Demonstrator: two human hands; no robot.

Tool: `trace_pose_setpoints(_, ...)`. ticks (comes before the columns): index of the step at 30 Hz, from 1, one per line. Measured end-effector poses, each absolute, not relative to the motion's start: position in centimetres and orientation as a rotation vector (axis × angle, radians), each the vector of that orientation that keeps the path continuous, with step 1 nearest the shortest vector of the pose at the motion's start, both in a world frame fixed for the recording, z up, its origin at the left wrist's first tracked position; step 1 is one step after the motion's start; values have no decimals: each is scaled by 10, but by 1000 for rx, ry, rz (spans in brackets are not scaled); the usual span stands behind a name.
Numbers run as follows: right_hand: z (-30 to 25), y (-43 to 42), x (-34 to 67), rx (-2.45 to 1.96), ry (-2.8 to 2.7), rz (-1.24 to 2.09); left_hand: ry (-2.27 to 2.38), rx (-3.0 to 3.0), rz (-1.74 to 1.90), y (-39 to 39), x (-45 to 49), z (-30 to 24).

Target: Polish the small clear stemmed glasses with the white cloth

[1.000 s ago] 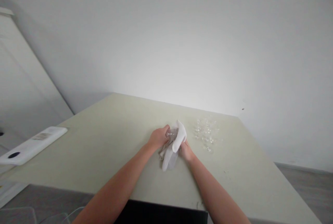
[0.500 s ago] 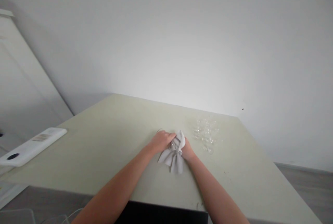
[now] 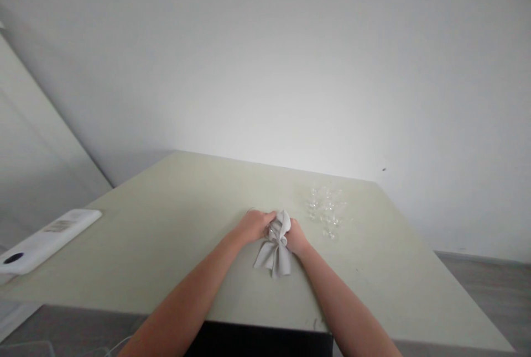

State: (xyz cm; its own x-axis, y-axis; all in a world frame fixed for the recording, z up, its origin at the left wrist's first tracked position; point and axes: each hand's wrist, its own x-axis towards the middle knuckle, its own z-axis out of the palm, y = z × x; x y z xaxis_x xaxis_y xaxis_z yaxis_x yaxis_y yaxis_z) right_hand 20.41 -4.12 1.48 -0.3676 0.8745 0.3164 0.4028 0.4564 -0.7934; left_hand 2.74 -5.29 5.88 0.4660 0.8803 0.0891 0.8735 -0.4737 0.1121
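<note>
At the middle of the table, a light grey cloth (image 3: 277, 257) is bunched between my two hands, its loose end hanging toward me. My right hand (image 3: 296, 236) is closed round the cloth's right side. My left hand (image 3: 254, 225) is closed on a clear, shiny object (image 3: 271, 232) that the cloth partly wraps; only a glint and a thin edge of it show, so its exact kind cannot be made out. Just right of my hands lies a cluster of several small clear, glass-like pieces (image 3: 327, 208).
The pale green table (image 3: 186, 191) reaches back to a grey wall (image 3: 265, 69). A long white object with a dark oval (image 3: 53, 238) lies along the left edge. A white cabinet (image 3: 37, 119) stands at far left. Something black (image 3: 265, 340) is at the front edge.
Both hands still grip the cloth and the clear object, with slight shifts of the fingers and folds. The view has turned a little; the clear cluster looks the same.
</note>
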Motion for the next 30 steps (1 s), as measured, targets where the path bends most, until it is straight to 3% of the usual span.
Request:
trace_pose_setpoints(5,11,-38,209,-1056,-2125,555,1568,2662,182,-52,29,59)
trace_pose_setpoints(19,6,-33,210,-1111,-2227,507,1561,2664,175,-52,29,56)
trace_pose_setpoints(30,5,-31,209,-1110,-2224,583,1524,2563,388,-52,27,54)
